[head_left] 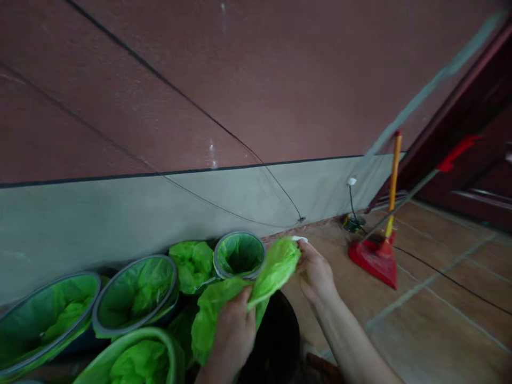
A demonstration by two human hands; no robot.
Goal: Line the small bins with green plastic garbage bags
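Nearest us, at the bottom edge, a green-rimmed bin [173,349] has bunched green film inside it; beside it our left hand [236,325] comes up with its grip closed, pinching the gathered edge of a green plastic bag [278,269]; a dark round container [288,320] stands just beyond on the floor [424,336], partly hidden by that hand and the bag; its inside is too dark for us to tell whether anything lines it. Our right hand [318,272] pinches the bag's other end, with a white scrap [300,239] at its fingertips; the bag is held in the air between both hands, crumpled and not yet seated in any bin.

Farther off, we judge much of the lining done: a large left bin [98,290], a middle bin [175,277] and a small round bin [240,233] by the wall [100,213] all show green film inside; between the last two sits a green bundle [192,261]; what is left, as far as we can judge, is the bag in our hands; farthest right, a red dustpan [374,261] stands near the door [480,176].
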